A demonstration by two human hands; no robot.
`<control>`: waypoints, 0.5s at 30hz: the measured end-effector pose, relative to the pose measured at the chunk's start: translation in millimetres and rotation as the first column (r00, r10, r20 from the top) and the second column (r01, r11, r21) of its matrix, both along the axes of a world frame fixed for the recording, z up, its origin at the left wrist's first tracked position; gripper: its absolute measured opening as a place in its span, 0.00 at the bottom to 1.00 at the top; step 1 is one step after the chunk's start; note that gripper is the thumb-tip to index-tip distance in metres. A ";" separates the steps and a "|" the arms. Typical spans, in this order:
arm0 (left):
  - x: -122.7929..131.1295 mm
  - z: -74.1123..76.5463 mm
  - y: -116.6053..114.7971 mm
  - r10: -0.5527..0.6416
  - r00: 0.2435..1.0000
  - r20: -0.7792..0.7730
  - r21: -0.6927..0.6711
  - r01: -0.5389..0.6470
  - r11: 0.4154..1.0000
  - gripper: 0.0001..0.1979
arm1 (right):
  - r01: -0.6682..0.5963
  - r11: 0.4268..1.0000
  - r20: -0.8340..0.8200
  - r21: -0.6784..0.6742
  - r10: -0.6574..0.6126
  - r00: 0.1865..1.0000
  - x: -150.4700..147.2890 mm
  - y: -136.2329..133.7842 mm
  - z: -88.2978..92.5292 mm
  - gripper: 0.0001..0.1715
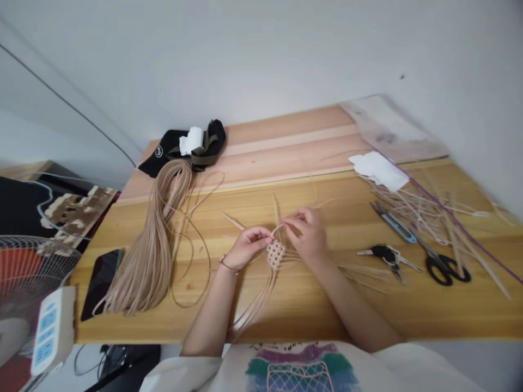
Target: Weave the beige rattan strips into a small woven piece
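A small woven piece of pale straw strips [275, 253] lies on the wooden table [310, 305] between my two hands. My left hand [247, 246] is closed, its fingers pinching a strip at the top left of the weave. My right hand [307, 234] is also closed and pinches a strip just above the weave. Long loose ends of the strips [255, 305] trail from the weave toward me, over the table's near edge.
A thick bundle of straw strips [153, 245] lies at the left beside a dark phone [100, 280]. Black cloth with a white roll [192, 142] sits at the back. At the right are keys [386, 256], black scissors [443, 267], blue snips [394, 223], cut strips and white paper [378, 170]. A fan [28, 294] stands at the lower left.
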State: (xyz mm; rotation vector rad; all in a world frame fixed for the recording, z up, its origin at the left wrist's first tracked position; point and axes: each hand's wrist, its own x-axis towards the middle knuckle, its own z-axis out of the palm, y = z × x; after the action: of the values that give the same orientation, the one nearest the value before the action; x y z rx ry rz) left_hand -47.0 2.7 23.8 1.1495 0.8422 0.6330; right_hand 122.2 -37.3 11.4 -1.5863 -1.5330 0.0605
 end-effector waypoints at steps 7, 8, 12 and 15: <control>8.6 -5.5 9.6 0.158 0.987 0.041 -0.083 -0.154 0.985 0.14 | 0.062 0.996 0.034 -0.058 -0.060 0.998 21.0 -0.6 5.8 0.11; 11.1 -4.8 11.3 0.169 0.984 0.050 -0.106 -0.163 0.981 0.14 | 0.028 0.997 0.027 -0.074 -0.026 0.999 20.8 -1.6 7.2 0.11; 16.6 -5.6 14.4 0.202 0.976 0.082 -0.133 -0.190 0.973 0.14 | -0.069 0.977 -0.035 -0.204 0.063 0.997 11.1 -7.9 12.8 0.14; 14.0 -10.2 11.7 0.228 0.970 0.081 -0.092 -0.220 0.971 0.14 | -0.091 0.963 -0.056 -0.255 0.079 0.995 2.6 -12.3 16.6 0.15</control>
State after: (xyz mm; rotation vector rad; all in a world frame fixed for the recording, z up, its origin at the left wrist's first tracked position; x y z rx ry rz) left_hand -33.0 14.4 13.6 0.9502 0.9189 0.8236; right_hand 124.8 -49.7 28.0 -1.7061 -1.6081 0.3544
